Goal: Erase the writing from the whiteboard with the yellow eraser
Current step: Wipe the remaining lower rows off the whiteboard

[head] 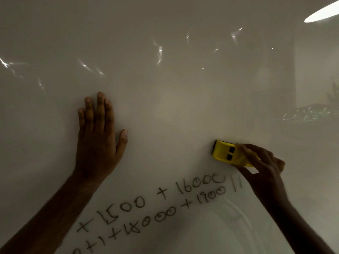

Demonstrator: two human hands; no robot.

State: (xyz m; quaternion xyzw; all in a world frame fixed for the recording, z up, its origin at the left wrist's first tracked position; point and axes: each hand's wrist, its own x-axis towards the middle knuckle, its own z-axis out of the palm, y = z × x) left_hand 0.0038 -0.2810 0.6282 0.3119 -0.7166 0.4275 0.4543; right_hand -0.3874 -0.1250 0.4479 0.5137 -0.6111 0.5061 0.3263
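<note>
— What sort of room is this?
— Hard to say beyond a classroom or office: a glossy whiteboard (165, 79) fills the view, sums in dark marker (156, 208) running along its lower part.
— Anything else?
— Only reflections: a bright ceiling light (322, 12) at upper right, dim indoor shapes mirrored beneath it.

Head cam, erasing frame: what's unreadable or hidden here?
- Writing: its lower-left start is cut off by the bottom edge and the left forearm.
- Yellow eraser: right end covered by the right hand.
- Eraser pad contact with the whiteboard: faces away.
- Right side: blurry reflections.
</note>
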